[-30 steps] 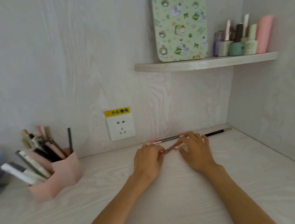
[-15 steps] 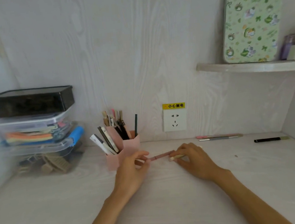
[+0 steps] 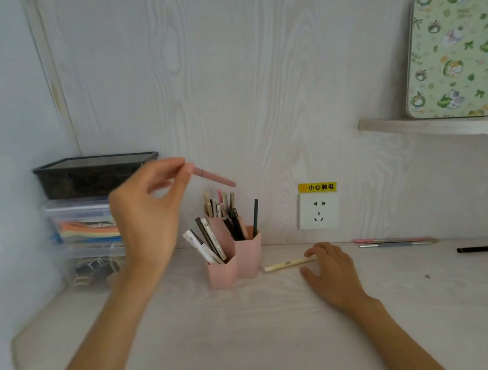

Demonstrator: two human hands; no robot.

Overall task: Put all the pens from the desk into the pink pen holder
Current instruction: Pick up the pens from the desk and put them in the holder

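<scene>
The pink pen holder (image 3: 248,254) stands on the desk at the back, with several pens sticking out of it. My left hand (image 3: 148,214) is raised above and left of it, pinching a pink pen (image 3: 214,178) whose tip points down-right over the holder. My right hand (image 3: 331,272) rests on the desk right of the holder, fingers on the end of a cream pen (image 3: 288,263) that lies flat. Along the back wall lie a pink pen (image 3: 389,239) and a grey pen (image 3: 395,244). A black pen (image 3: 484,248) lies further right.
Stacked plastic boxes (image 3: 88,214) stand at the back left against the wall. A wall socket (image 3: 317,213) with a yellow label sits behind the desk. A shelf (image 3: 437,127) at upper right carries a green patterned tin (image 3: 453,54).
My left hand has lifted the pink pen off the desk and carried it up above the holder. My right hand stayed low with the cream pen. The view has shifted.
</scene>
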